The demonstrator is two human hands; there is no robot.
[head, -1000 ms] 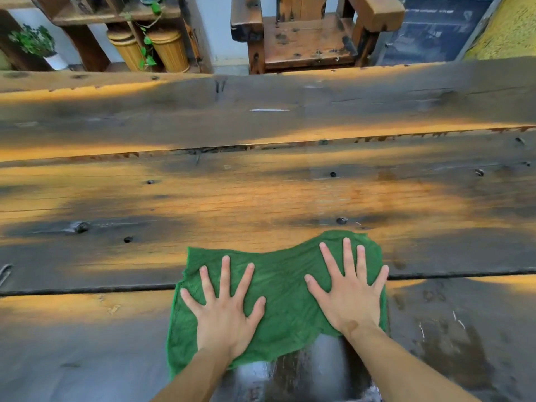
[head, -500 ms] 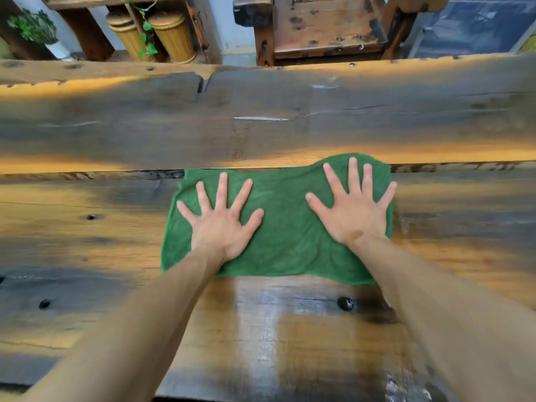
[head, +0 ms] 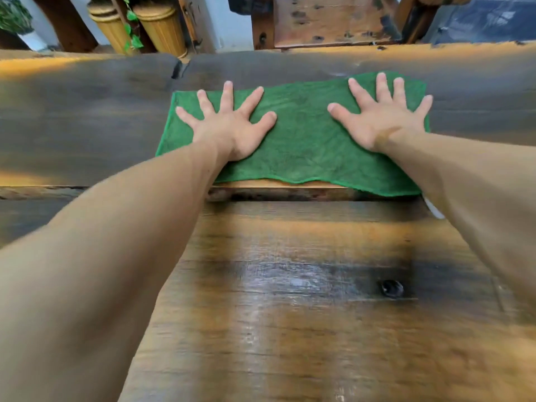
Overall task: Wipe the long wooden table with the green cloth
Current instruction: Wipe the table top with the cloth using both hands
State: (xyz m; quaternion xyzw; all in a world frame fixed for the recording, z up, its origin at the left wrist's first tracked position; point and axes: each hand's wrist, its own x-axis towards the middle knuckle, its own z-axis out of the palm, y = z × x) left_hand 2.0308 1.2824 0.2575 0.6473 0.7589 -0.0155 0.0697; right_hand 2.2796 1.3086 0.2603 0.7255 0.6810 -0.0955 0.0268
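Underneath — glossy wooden table (head: pixel 290 300), chair (head: pixel 327 18) beyond

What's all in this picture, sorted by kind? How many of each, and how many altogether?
Green cloth: 1
Hands pressing flat on it: 2, left hand and right hand
Long wooden table: 1
Ribbed yellow containers behind the table: 2
Wooden chair: 1
Potted plant, partly cut off: 1
Total: 8

warm light | glare on table (head: pixel 290 285) | arms blurred | wide-angle warp
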